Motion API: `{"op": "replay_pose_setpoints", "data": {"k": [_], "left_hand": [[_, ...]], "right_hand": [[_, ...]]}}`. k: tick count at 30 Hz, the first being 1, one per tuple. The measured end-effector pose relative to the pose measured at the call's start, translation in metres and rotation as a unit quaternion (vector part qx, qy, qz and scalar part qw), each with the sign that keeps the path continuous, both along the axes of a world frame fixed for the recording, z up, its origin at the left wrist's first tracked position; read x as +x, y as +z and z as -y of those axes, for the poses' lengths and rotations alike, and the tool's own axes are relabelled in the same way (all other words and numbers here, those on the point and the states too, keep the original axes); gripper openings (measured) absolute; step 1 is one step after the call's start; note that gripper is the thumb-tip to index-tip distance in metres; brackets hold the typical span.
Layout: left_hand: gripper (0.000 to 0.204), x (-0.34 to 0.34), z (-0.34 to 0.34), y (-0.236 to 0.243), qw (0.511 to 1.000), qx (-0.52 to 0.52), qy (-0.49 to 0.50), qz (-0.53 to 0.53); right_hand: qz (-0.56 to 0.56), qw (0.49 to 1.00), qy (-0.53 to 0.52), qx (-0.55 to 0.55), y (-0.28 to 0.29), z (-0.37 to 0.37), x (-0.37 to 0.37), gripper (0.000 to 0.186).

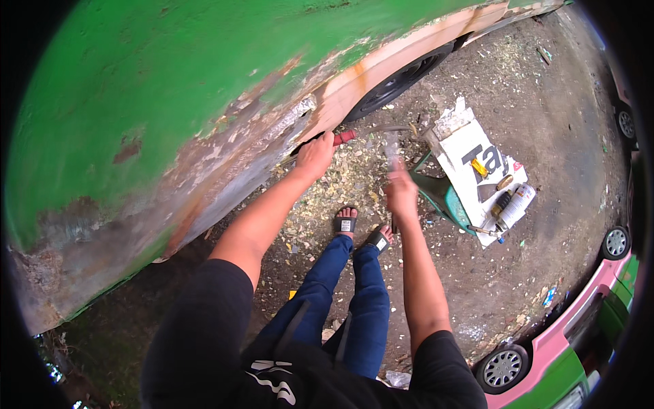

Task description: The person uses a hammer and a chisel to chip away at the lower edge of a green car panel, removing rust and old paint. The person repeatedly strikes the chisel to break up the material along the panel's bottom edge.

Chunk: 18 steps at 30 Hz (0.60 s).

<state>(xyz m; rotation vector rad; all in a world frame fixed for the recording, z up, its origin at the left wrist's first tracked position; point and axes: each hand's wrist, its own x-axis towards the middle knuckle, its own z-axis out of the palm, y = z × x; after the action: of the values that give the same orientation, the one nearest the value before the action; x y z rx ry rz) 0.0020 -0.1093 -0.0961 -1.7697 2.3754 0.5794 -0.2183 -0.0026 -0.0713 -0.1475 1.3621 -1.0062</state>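
My left hand (315,157) is closed around a red-handled tool (345,138) at the lower edge of a vehicle's body panel (272,126). The handle's end sticks out to the right of the fist; its working end is hidden by the hand and panel. That panel is green above, with worn paint, rust, bare metal and pinkish filler lower down. My right hand (401,191) grips a hammer (392,148) by its handle, to the right of the red handle and apart from it. The hammer's head is smeared by motion.
A green stool (446,196) carries a white printed board (463,140) with a spray can (518,204), a dark bottle (501,202) and a yellow item (479,167). Paint flakes litter the ground. A dark wheel (395,85) stands ahead; a pink-and-green car (545,341) is at right.
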Motion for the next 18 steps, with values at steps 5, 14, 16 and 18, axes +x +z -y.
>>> {"op": "replay_pose_setpoints", "data": {"k": [5,14,16,18], "left_hand": [[0.026,0.000,-0.005,-0.002,1.000,-0.001,0.006,0.001],[0.024,0.010,-0.006,0.002,1.000,-0.015,0.005,-0.004],[0.024,-0.004,-0.009,0.007,0.999,0.023,0.039,0.015],[0.025,0.007,-0.006,0.011,0.997,0.043,0.042,0.051]], "right_hand": [[0.024,0.995,-0.094,-0.013,-0.006,0.003,-0.020,0.045],[0.008,0.995,-0.096,-0.019,0.003,-0.002,-0.005,0.042],[-0.050,0.990,0.133,-0.019,-0.019,-0.017,0.006,0.043],[0.001,0.989,0.141,-0.045,-0.030,-0.027,0.021,0.045]]}}
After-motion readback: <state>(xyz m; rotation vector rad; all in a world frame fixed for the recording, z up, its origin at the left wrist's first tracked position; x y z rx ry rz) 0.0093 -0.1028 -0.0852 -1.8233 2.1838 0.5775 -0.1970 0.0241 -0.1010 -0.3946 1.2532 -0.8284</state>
